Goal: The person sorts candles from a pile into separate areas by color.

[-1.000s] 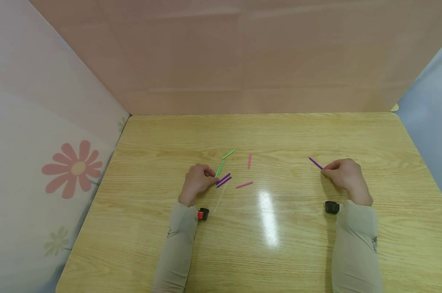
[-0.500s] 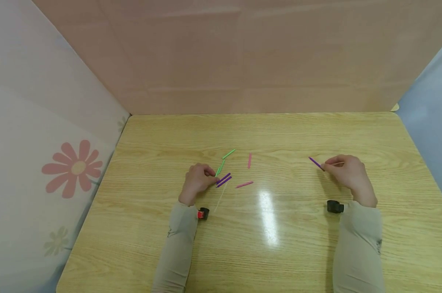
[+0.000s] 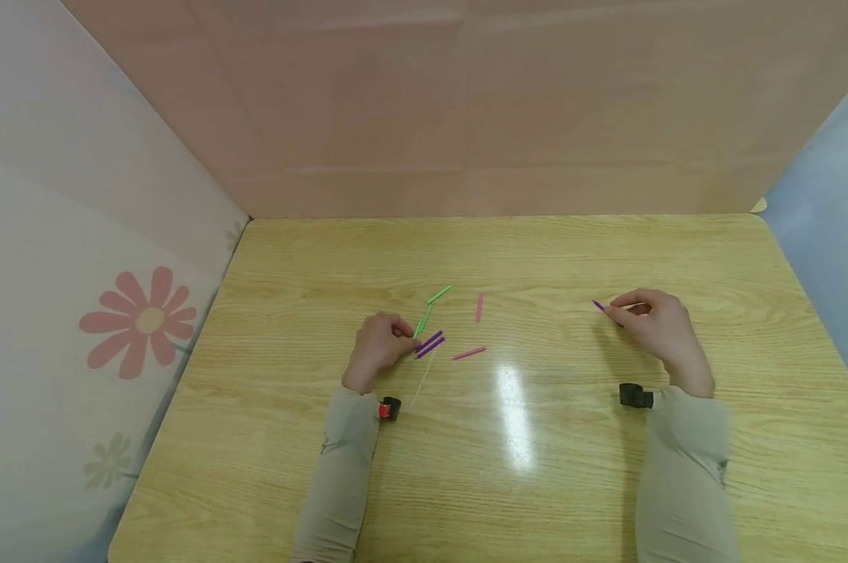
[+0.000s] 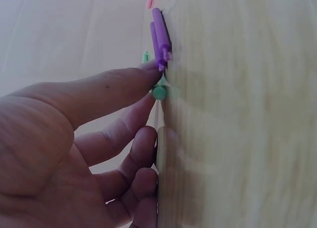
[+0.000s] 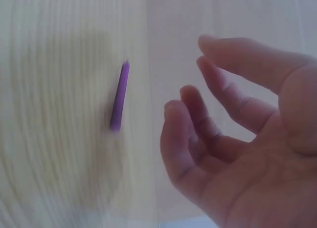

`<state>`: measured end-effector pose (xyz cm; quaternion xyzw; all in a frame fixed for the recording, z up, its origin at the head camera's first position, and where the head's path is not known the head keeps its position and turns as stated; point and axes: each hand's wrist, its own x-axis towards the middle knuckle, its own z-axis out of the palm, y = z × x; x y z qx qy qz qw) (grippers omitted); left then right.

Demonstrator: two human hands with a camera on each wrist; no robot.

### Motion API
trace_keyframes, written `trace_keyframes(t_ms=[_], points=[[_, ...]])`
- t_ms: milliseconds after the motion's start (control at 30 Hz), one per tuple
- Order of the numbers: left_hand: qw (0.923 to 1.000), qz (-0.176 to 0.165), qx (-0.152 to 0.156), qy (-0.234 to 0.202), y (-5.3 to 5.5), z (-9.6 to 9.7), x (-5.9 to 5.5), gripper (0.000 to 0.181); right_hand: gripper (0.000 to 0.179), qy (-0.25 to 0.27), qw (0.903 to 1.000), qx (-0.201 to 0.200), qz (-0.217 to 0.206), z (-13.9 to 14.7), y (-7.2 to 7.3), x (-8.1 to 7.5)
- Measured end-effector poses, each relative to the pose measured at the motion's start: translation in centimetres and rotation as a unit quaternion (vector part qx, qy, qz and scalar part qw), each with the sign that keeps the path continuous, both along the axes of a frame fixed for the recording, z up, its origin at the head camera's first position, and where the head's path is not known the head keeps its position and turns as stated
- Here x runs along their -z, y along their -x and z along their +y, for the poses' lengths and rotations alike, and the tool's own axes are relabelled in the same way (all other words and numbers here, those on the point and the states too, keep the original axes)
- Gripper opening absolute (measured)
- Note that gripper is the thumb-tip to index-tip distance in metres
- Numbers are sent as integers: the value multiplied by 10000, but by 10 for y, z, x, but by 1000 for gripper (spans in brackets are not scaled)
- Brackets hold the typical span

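Purple stick (image 5: 120, 97), slim w/ tapered tip; R grip (image 3: 656, 324) narrow, nr it; L grip (image 3: 377, 346) unclear

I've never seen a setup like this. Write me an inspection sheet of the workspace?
Surface: wood-grain table with a bright glare streak.
Sticks: three green sticks, three purple sticks, two pink sticks.
Clutter: a thin pale line near the left hand; mark or object, unclear.
Left hand: appears to pinch a green stick's end between thumb and finger.
Right hand: fingers loosely bent, holding nothing; one purple stick lies apart from it.
Cables: nothing seen.
Surroundings: pinkish-brown backdrop, flower-patterned panel on the left.
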<state>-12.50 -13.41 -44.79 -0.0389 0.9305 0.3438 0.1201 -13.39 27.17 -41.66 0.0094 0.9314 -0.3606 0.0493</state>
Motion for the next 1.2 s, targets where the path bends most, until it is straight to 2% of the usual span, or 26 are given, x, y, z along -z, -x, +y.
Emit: trace_keyframes(t_ms=[200,367,667,967,1067,1200], points=[[10000,40,90,-4,0,-2,-1,19,35,533,9984,-201,28,-20,0,-3],[9999,54,138,-10,1,-2,0,18,32,1059,9931,-497,52,-42,1,-3],[9998,31,173,-44,1,-3,0,17,20,1432,9824,-1185,161,-100,2,11],[9999,20,165,-8,1,-3,-1,17,10,1253,9722,-1947,337,-161,5,26],[9999,-5,122,-37,2,-3,-2,16,10,1090,9687,-2174,501,-174,7,28],[9999,-22,80,-75,2,-4,-1,16,10,933,9639,-2442,507,-186,10,29]])
